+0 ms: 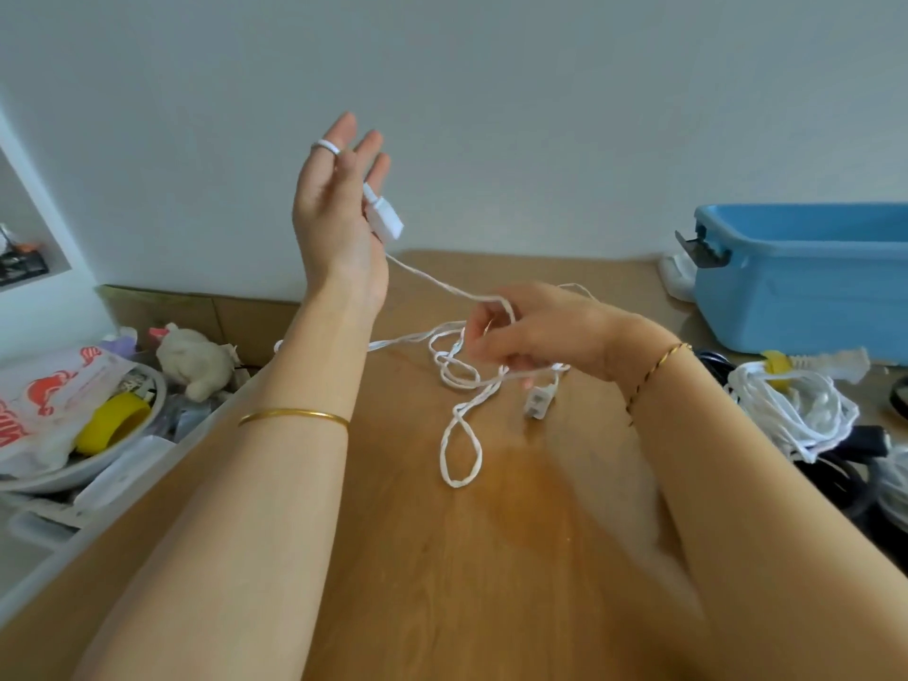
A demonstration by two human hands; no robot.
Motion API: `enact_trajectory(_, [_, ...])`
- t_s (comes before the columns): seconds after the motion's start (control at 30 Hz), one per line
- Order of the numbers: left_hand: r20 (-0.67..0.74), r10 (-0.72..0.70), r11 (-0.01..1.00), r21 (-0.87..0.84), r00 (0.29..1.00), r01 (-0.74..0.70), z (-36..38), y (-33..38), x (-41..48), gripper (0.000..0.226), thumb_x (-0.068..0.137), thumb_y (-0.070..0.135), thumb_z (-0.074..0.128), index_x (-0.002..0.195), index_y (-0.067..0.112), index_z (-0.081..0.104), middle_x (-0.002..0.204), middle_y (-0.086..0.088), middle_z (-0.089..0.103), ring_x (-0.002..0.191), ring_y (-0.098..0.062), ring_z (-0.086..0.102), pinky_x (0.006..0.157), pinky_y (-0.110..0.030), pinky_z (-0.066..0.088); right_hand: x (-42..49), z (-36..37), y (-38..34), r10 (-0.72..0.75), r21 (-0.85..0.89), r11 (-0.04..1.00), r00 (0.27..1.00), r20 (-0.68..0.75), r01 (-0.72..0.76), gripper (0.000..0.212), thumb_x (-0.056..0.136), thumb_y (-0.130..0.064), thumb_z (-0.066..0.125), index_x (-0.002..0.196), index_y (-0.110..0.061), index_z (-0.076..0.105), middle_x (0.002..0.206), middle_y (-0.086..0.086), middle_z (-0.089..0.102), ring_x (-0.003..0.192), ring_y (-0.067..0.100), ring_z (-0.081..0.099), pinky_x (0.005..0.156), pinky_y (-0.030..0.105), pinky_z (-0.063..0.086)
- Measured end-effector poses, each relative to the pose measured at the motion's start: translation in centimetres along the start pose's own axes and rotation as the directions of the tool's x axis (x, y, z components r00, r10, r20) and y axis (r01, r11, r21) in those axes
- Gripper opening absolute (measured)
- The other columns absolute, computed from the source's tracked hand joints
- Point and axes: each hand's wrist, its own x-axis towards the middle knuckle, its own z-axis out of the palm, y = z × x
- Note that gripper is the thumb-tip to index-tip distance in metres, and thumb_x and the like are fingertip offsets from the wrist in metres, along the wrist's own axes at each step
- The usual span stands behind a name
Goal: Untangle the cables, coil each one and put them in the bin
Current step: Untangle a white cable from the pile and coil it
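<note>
L hand (pixel 339 208), R hand (pixel 530 331) on white cable (pixel 459 449); bag (pixel 49 400) print illegible

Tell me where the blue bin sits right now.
In the head view, the blue bin stands at the far right of the table, by the wall, just beyond the bundle of white cables.
</note>
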Motion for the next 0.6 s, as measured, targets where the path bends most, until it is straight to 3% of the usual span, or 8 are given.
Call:
enact_trajectory(0.1, [0.049,0.07,0.988,0.133,0.996,-0.076,0.3,-0.5,-0.7,0.022,0.101,0.002,0.039,0.112,0.009,0.056,0.106,0.003,0.064,0.098,-0.012,0.068,0.097,-0.031,0.05,-0.2,-0.9,-1.2,-0.096,0.01,0.995,0.964,-0.246,0.102,0.023,0.089,-0.022,0.062,0.067,-0.014,0.059,0.05,-0.01,0.046,0.046,0.006,0.039,0.048,0.017,0.035])
enact_trajectory(0.2, [0.192,-0.058,0.928,0.373,0.98,-0.018,0.9,-0.7,-1.8,0.024,0.102,0.005,0.035,0.109,0.015,0.056,0.093,-0.005,0.068,0.082,-0.009,0.07,0.062,-0.019,0.047,-0.4,-1.9,-2.1,-0.169,0.021,0.979,0.866,-0.471,0.203,0.029,0.094,-0.024,0.054,0.069,-0.013,0.063,0.04,-0.013,0.042,0.038,0.003,0.035,0.045,0.014,0.028])
enact_trajectory(0.23, [0.237,-0.114,0.902,0.432,0.965,0.0,1.0,-0.9,-2.2,0.024,0.102,0.006,0.035,0.111,0.016,0.055,0.091,-0.008,0.068,0.077,-0.009,0.069,0.058,-0.018,0.044,-0.4,-2.1,-2.2,-0.191,-0.015,0.977,0.833,-0.519,0.215,0.029,0.095,-0.023,0.053,0.071,-0.01,0.065,0.04,-0.012,0.042,0.038,0.002,0.038,0.045,0.012,0.027])
enact_trajectory(0.3, [0.319,-0.222,0.861,0.507,0.921,0.032,1.3,-1.0,-2.8,0.025,0.102,0.009,0.037,0.116,0.019,0.055,0.077,-0.001,0.068,0.07,-0.014,0.066,0.063,-0.028,0.046,-0.3,-2.2,-2.3,-0.237,-0.102,0.97,0.776,-0.585,0.219,0.027,0.093,-0.02,0.054,0.073,-0.009,0.068,0.044,-0.011,0.043,0.043,0.002,0.041,0.047,0.014,0.028])
enact_trajectory(0.37, [0.394,-0.313,0.822,0.568,0.864,0.039,1.6,-1.0,-3.2,0.03,0.103,0.011,0.036,0.126,0.022,0.052,0.059,0.005,0.061,0.065,-0.019,0.061,0.072,-0.046,0.051,-0.2,-2.4,-2.0,-0.257,-0.145,0.966,0.734,-0.628,0.215,0.025,0.091,-0.018,0.054,0.07,-0.012,0.067,0.045,-0.013,0.044,0.048,0.001,0.041,0.051,0.017,0.028])
enact_trajectory(0.43, [0.439,-0.39,0.789,0.613,0.809,0.047,1.7,-0.8,-3.4,0.037,0.104,0.013,0.035,0.137,0.024,0.046,0.054,0.003,0.056,0.057,-0.019,0.058,0.079,-0.056,0.052,-0.3,-2.7,-1.8,-0.242,-0.126,0.969,0.716,-0.655,0.212,0.025,0.091,-0.018,0.054,0.069,-0.013,0.066,0.049,-0.01,0.043,0.048,0.002,0.04,0.054,0.021,0.03])
enact_trajectory(0.53, [0.437,-0.471,0.768,0.63,0.766,0.113,2.0,-0.7,-3.8,0.043,0.104,0.016,0.034,0.145,0.03,0.037,0.062,-0.002,0.055,0.058,-0.018,0.059,0.086,-0.055,0.053,-0.7,-2.7,-1.9,-0.233,-0.058,0.964,0.72,-0.654,0.26,0.024,0.092,-0.018,0.055,0.073,-0.01,0.067,0.053,-0.005,0.039,0.046,0.005,0.035,0.054,0.025,0.032])
enact_trajectory(0.6, [0.416,-0.486,0.771,0.618,0.769,0.154,2.2,-1.0,-3.9,0.048,0.104,0.013,0.032,0.148,0.031,0.029,0.075,-0.009,0.055,0.059,-0.017,0.059,0.086,-0.048,0.055,-1.0,-2.6,-2.2,-0.236,0.004,0.953,0.748,-0.62,0.304,0.024,0.092,-0.017,0.055,0.078,-0.001,0.068,0.05,-0.006,0.039,0.043,0.004,0.033,0.049,0.02,0.03])
